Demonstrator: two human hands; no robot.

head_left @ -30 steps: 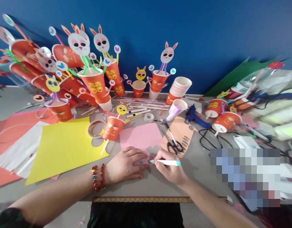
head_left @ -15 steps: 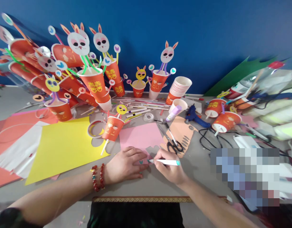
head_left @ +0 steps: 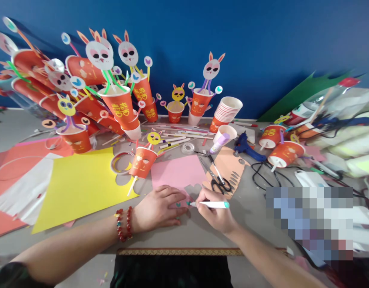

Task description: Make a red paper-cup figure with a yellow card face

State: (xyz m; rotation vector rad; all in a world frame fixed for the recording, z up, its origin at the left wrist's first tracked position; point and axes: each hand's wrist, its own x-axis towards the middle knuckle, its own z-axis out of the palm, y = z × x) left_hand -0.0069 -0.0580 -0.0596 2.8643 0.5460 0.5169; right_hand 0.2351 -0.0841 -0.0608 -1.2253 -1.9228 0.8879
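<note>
My left hand (head_left: 160,206), with red beads at the wrist, lies flat with its fingers apart on a small pink paper piece (head_left: 187,197). Two small teal marks show on that piece. A white marker with a teal end (head_left: 213,205) is pinched in my right hand (head_left: 216,212), its tip at the right-hand teal mark. Just beyond the hands lies a larger pink sheet (head_left: 178,172). Black scissors (head_left: 221,186) rest on a cut peach sheet (head_left: 237,168) to the right.
Red cups with paper rabbit faces (head_left: 117,106) crowd the back left. A yellow sheet (head_left: 79,192) and tape roll (head_left: 122,163) lie left. Stacked cups (head_left: 227,113), a glue stick (head_left: 219,143) and a blue glue gun (head_left: 247,148) stand or lie beyond; cables and a bottle are at right.
My right hand and the marker have shifted very slightly to the right. My left hand remains in the same place on the pink paper.
</note>
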